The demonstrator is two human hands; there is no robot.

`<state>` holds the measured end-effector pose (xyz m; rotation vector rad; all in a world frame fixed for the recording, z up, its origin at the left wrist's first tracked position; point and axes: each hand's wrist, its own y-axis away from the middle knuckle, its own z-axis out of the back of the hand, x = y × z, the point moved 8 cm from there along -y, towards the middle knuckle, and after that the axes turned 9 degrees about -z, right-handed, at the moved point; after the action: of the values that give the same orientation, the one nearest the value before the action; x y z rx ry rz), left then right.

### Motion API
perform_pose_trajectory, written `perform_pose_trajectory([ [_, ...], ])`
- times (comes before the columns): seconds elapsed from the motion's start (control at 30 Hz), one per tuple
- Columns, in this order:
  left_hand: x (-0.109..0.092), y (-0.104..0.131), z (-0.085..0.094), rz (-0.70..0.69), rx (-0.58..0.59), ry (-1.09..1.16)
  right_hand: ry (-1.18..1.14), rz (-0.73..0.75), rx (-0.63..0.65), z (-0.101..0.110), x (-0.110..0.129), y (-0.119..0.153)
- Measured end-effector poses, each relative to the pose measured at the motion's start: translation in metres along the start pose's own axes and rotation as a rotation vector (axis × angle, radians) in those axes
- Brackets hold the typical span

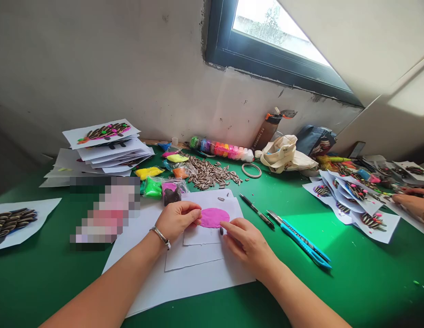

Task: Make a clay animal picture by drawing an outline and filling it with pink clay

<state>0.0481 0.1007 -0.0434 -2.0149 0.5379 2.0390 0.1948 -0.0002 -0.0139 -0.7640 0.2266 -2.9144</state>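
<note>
A flat oval of pink clay (214, 217) lies on a small white paper (198, 238), on top of larger white sheets (147, 291). My left hand (180, 222), with a bracelet on the wrist, has thumb and fingertips pinched together at the oval's left edge; whatever they hold is hidden. My right hand (248, 241) has its index finger extended to the oval's lower right edge. A small dark piece (221, 231) shows beside its fingers. Two sunflower seeds (221, 199) lie above the oval.
Behind are a seed pile (212, 174), bagged clay (152, 187) and a bottle (265, 132). A pen (256, 211) and blue cutter (301, 241) lie right. Seed-decorated papers are stacked left (112, 150) and right (357, 196). Another person's hand (413, 204) is at far right.
</note>
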Motion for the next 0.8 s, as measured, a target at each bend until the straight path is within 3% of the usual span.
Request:
perform_pose_trajectory([
  [0.23, -0.0023, -0.0006, -0.0003, -0.012, 0.008, -0.016, 0.066, 0.012, -0.013, -0.0022, 0.0039, -0.0018],
  [0.4, -0.0004, -0.0013, -0.0002, -0.017, 0.019, -0.024, -0.022, -0.047, -0.056, 0.0052, -0.0044, 0.0011],
  [0.8, -0.0007, -0.0016, -0.0002, -0.025, 0.017, -0.048, -0.092, -0.074, -0.005, 0.0014, -0.0047, 0.0014],
])
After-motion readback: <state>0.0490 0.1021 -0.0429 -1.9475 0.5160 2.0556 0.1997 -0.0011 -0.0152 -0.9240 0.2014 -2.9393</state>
